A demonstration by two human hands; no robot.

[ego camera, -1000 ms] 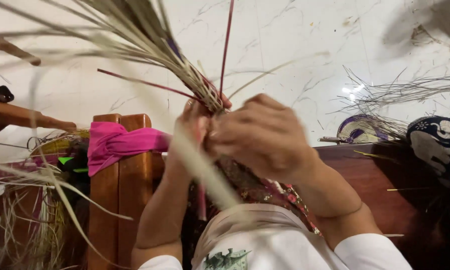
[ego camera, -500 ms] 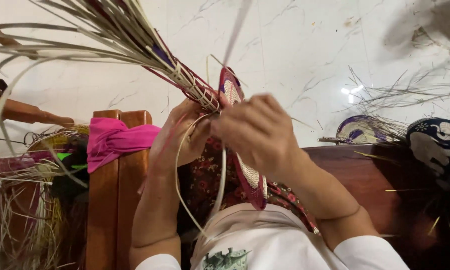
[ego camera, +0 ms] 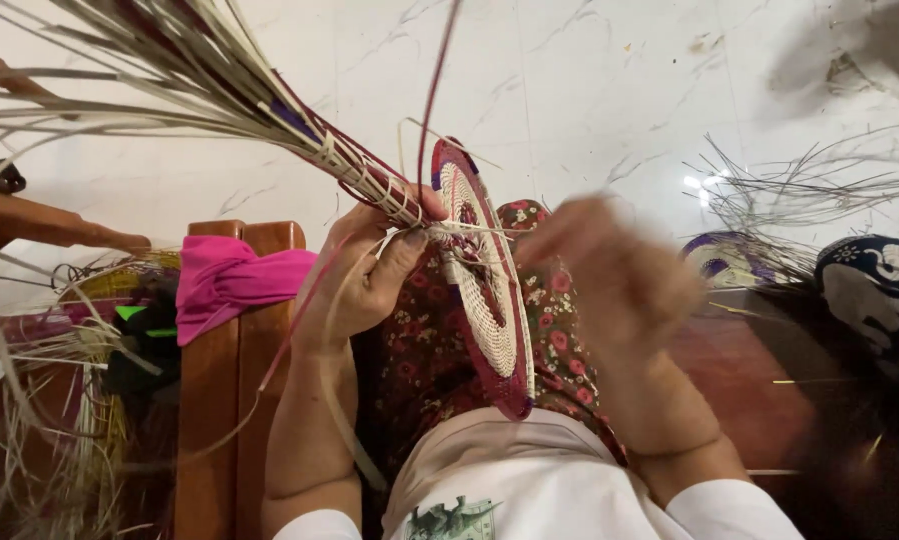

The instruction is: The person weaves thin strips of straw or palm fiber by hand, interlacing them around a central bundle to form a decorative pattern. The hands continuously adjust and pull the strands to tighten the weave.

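A round woven disc [ego camera: 484, 290], cream in the middle with a dark red rim, stands on edge over my lap. My left hand [ego camera: 369, 270] grips the bound bundle of pale and dark red straw strands [ego camera: 299, 135] where it joins the disc's rim. The loose ends of the bundle fan out up and to the left. My right hand [ego camera: 614, 275] is blurred, to the right of the disc and apart from it; whether it holds a strand cannot be made out. A thin dark red strand [ego camera: 434, 90] rises from the rim.
A pink cloth [ego camera: 229, 285] is tied around a wooden chair back [ego camera: 234, 400] on my left. Loose straw and a woven basket [ego camera: 89, 330] lie further left. Wiry strands [ego camera: 809, 190] and a dark patterned cloth [ego camera: 874, 290] lie right, on the white marble floor [ego camera: 589, 90].
My right hand has pulled away from the disc to the right, uncovering its face. The disc now stands edge-on and the left hand keeps its grip on the bundle.
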